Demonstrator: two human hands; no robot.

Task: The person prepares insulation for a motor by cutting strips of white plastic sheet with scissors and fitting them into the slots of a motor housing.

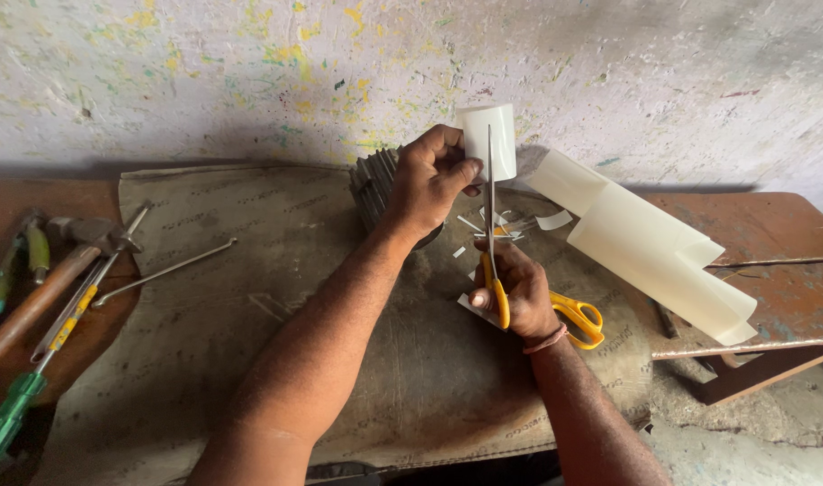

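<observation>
The scene is lit by soft, even daylight, brightest on the wall behind the table. A band of shadow is cast along the wall's foot, just above the table's back edge. No glare is seen; the pale sheet on the table is rendered bright but not blown out. Slight bending is noticed toward the corners. Focus is held throughout.
</observation>
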